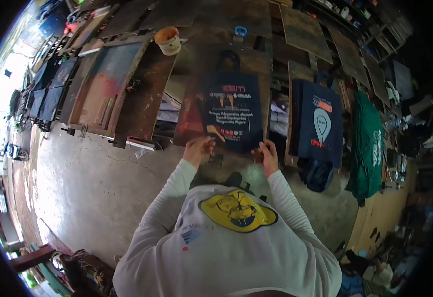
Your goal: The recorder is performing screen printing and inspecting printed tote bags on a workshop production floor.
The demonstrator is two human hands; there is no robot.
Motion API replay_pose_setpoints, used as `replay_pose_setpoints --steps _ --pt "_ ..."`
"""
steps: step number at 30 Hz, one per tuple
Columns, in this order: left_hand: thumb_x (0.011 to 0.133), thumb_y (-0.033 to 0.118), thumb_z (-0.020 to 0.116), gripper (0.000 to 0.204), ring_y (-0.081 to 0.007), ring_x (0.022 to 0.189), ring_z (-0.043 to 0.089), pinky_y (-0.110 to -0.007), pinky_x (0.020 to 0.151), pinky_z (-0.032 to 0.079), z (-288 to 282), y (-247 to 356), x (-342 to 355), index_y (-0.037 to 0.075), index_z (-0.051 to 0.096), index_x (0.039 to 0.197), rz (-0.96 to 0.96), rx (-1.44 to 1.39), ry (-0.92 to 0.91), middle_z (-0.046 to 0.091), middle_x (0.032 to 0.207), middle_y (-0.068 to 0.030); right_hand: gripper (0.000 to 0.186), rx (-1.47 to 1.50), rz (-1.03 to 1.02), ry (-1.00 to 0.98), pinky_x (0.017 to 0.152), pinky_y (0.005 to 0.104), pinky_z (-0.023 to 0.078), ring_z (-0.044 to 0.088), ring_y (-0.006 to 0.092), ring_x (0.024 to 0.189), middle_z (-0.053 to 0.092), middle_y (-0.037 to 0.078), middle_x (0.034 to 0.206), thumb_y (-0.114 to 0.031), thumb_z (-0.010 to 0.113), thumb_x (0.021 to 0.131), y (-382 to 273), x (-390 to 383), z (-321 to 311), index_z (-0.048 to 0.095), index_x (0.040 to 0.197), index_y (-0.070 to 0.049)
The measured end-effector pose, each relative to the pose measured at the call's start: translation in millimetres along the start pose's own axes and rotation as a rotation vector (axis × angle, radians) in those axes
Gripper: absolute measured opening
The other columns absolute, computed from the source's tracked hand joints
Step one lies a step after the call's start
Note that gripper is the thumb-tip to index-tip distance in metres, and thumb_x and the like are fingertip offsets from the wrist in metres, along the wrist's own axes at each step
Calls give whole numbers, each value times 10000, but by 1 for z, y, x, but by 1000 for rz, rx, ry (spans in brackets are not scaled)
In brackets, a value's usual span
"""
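A dark navy tote bag (232, 111), printed in pink and white, lies on a dark worn board (184, 123), its loop handle pointing away from me. At the bag's lower left corner, my left hand (199, 149) has its fingers curled closed on the fabric. My right hand (266, 153) grips the lower right corner with bent fingers. Just right of this bag, another navy bag (318, 123) with a white drop-shaped print lies on a neighbouring board, with dark fabric hanging off its near end.
A stained bucket (167, 41) and small blue object (240, 31) sit on the boards farther back. A wooden framed board (110, 89) is at left; green bags (367, 148) hang over boards at right. Concrete floor (92, 188) shows below; a motorbike (17, 152) stands far left.
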State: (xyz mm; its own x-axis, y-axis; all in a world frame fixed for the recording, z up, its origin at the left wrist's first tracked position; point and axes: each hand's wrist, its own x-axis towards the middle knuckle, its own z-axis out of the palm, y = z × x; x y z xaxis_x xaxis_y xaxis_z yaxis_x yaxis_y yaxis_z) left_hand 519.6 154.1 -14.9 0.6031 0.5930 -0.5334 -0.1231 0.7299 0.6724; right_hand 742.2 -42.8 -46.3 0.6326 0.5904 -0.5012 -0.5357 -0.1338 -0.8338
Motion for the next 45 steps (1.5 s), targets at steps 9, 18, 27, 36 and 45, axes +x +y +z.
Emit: replay_pose_setpoints --steps 9,18,27,36,45 --pt "920 255 660 296 -91 703 603 -251 648 504 -18 60 20 -5 700 1054 -49 77 -204 676 856 -28 864 -218 -212 -258 643 308 580 706 216 917 649 131 1166 54 568 906 7 -39 101 92 1567 -237" --pt "873 183 733 443 -114 781 628 -251 679 531 -103 74 92 1 589 1250 -127 843 -426 669 911 -20 652 31 -177 -52 764 280 552 684 249 1020 433 168 1471 45 551 856 26 -37 146 395 1473 -95" --pt "780 -42 675 767 -215 932 664 -328 716 578 -105 112 149 166 374 1454 118 566 -359 626 1059 -122 544 -88 -268 54 715 268 538 706 233 939 575 88 1281 55 526 866 6 -53 154 497 1396 -67" --pt "798 227 721 392 -290 1019 645 -401 907 497 -46 154 281 119 624 1162 786 1469 -153 673 1087 -108 489 -105 -326 186 720 252 529 688 164 925 637 41 1078 70 512 835 -19 -81 109 578 1305 -49" --pt "719 299 787 294 -311 996 655 -420 898 504 -12 148 281 129 705 943 622 1871 -229 705 993 -111 581 -177 -421 334 912 277 470 591 172 1123 638 79 1191 120 537 733 0 -84 100 601 1289 -35"
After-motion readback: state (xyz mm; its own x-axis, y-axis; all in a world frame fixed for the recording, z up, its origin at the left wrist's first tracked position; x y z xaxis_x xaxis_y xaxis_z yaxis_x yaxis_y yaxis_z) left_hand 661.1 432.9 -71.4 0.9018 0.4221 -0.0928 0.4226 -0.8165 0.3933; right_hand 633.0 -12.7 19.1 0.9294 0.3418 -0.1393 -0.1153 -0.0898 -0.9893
